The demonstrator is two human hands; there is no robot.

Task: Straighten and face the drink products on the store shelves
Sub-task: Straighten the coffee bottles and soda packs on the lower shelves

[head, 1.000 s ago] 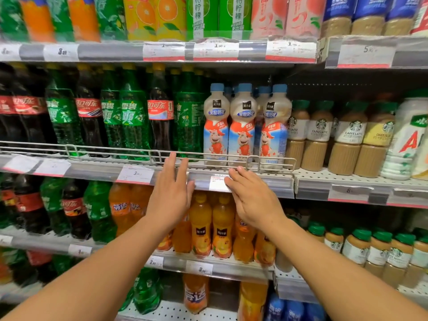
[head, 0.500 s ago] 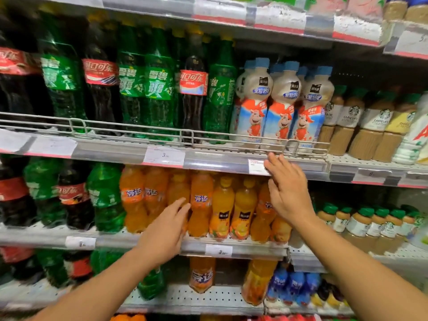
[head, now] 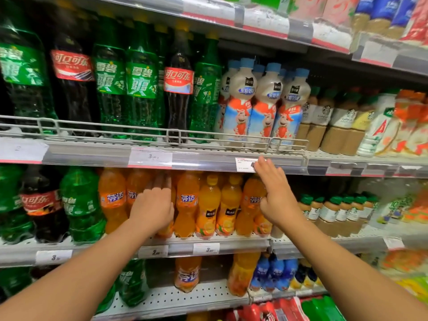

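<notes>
Hands at orange soda shelf

Store aisle, grey tiered shelves (head: 222, 162) with price tags. Left hand (head: 151, 208) fingers straight, resting against orange soda bottles (head: 187, 202); right hand (head: 276, 200) spread, near another, contact unclear. Between hands: two juice bottles (head: 208, 209). Above right hand: three cow-label milk bottles (head: 266, 105)

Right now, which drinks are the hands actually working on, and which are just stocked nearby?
In hand:
- left hand, reaching among the orange soda bottles
- right hand, fingers straight, in front of the orange juice bottles

Just nearby:
- green soda bottles
- cola bottles
- cow-label milk drinks
- coffee bottles
</notes>
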